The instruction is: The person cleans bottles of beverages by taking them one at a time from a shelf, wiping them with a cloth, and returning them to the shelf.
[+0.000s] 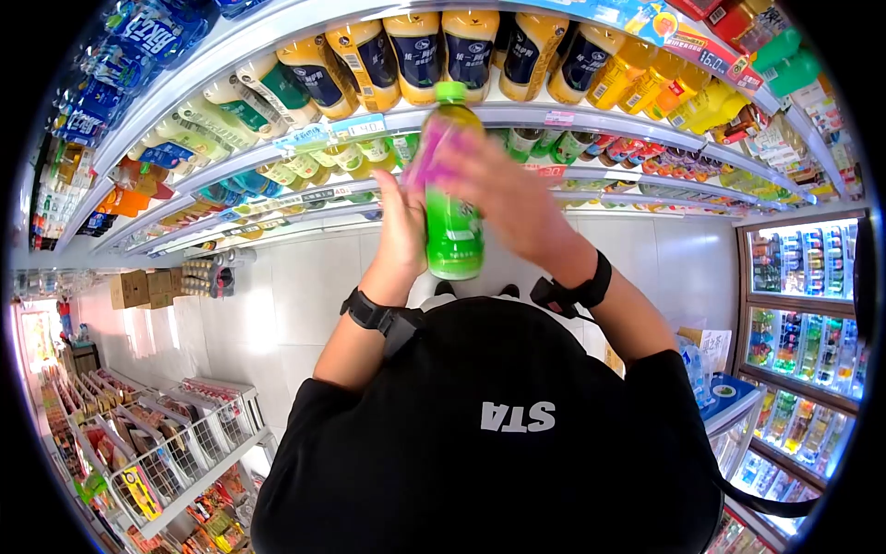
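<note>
Green-capped green plastic bottle (455, 242): held between left hand (403, 222) and blurred right hand (519, 198); degree of finger closure cannot be told. Blurred purple cloth (432, 159): held against bottle. Far: white shelf (614, 124), stocked with yellow, navy-labelled bottles (469, 55).

Motion blurred the right hand (503, 194) and the purple cloth (432, 152), which together hid the green-capped bottle's (454, 242) middle.

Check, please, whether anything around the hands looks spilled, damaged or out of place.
Nothing stands out. The green bottle is capped, and no spill shows on the visible floor. The right hand and purple material over the bottle are blurred, so damage there could be hidden.
</note>
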### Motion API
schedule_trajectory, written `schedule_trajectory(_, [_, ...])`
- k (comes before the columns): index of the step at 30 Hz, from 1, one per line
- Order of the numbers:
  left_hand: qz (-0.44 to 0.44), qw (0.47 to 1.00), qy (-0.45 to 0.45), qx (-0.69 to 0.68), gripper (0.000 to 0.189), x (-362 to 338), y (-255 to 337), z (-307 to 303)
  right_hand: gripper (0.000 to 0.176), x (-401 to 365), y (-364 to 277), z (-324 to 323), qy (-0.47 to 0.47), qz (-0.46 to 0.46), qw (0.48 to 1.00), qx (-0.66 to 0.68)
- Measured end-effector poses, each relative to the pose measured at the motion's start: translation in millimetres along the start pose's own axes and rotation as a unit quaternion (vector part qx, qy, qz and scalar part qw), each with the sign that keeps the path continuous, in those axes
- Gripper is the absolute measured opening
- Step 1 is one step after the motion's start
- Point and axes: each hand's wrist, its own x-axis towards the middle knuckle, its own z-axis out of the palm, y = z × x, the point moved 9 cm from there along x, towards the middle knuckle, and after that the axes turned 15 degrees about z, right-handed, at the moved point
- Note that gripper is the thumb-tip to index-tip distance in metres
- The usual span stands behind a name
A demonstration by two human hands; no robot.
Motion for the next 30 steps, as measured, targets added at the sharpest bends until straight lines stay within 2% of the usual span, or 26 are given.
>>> schedule_trajectory(1, [-0.002,0.999,0.014,-0.051,0.094,3,3,-7,0.038,-13,-9,14,-0.054,-0.04,0.994,0.089])
schedule_trajectory(2, [-0.007,0.994,0.033,-0.104,0.094,2,4,-14,0.038,-23,-10,20,-0.059,-0.03,0.994,0.089])
schedule_trajectory(4, [-0.018,0.994,0.059,-0.091,0.09,1,1,-27,0.033,-41,-16,30,-0.14,-0.027,0.976,0.167])
schedule_trajectory(6, [0.004,0.998,0.053,-0.035,0.091,3,-1,-35,0.034,-51,-17,20,-0.149,-0.007,0.976,0.159])
schedule_trajectory(7, [0.026,0.997,-0.015,-0.065,0.07,5,-4,-33,0.033,-58,-11,19,-0.161,0.015,0.976,0.144])
schedule_trajectory(8, [0.028,0.997,-0.019,-0.066,0.07,4,-10,-33,0.032,-63,-2,18,-0.168,0.034,0.977,0.127])
schedule_trajectory(9, [0.063,0.998,0.003,0.022,0.061,2,-10,-38,0.033,-74,16,22,-0.19,0.078,0.974,0.094])
schedule_trajectory(10, [0.098,0.989,0.026,0.11,0.056,-1,-8,-40,0.033,-84,23,18,-0.187,0.078,0.975,0.091])
schedule_trajectory(11, [0.062,0.997,0.017,0.042,0.06,-3,-14,-38,0.031,-92,45,7,-0.152,0.168,0.968,0.107])
schedule_trajectory(12, [0.066,0.997,0.017,0.043,0.06,-3,-18,-41,0.03,-102,66,1,-0.117,0.254,0.952,0.123])
schedule_trajectory(13, [0.075,0.99,0.0,0.115,0.063,-2,-25,-44,0.029,-113,81,-7,-0.067,0.289,0.946,0.13])
schedule_trajectory(14, [0.082,0.978,-0.016,0.189,0.067,-2,-32,-44,0.029,-125,86,-12,-0.067,0.287,0.946,0.132])
schedule_trajectory(15, [0.06,0.97,-0.025,0.234,0.076,1,-42,-48,0.028,-139,99,-17,-0.057,0.331,0.928,0.161])
schedule_trajectory(16, [0.086,0.94,-0.051,0.327,0.075,4,-41,-41,0.026,-153,112,-23,-0.046,0.373,0.907,0.189])
schedule_trajectory(18, [0.153,0.869,-0.105,0.458,0.076,14,-51,-20,0.025,-175,125,-40,-0.033,0.367,0.915,0.165])
schedule_trajectory(19, [0.154,0.869,-0.105,0.458,0.076,19,-60,-19,0.025,-190,136,-45,-0.021,0.383,0.91,0.156])
schedule_trajectory(21, [0.272,0.748,-0.107,0.596,0.071,26,-64,-2,0.024,-219,160,-59,-0.009,0.414,0.898,0.151])
schedule_trajectory(24, [0.24,0.763,-0.054,0.598,0.068,47,-105,-14,0.024,-250,186,-79,-0.003,0.44,0.879,0.183])
schedule_trajectory(26, [0.241,0.76,-0.052,0.601,0.068,60,-126,-17,0.025,-259,195,-91,0.002,0.43,0.886,0.174])
schedule_trajectory(28, [0.272,0.743,0.023,0.611,0.068,68,-131,-21,0.025,-272,208,-93,-0.007,0.458,0.869,0.189])
schedule_trajectory(29, [0.256,0.751,0.059,0.606,0.062,72,-135,-28,0.024,-273,211,-94,-0.006,0.45,0.871,0.194])
schedule_trajectory(30, [0.255,0.75,0.056,0.607,0.062,77,-142,-28,0.024,-275,216,-96,-0.004,0.451,0.871,0.196])
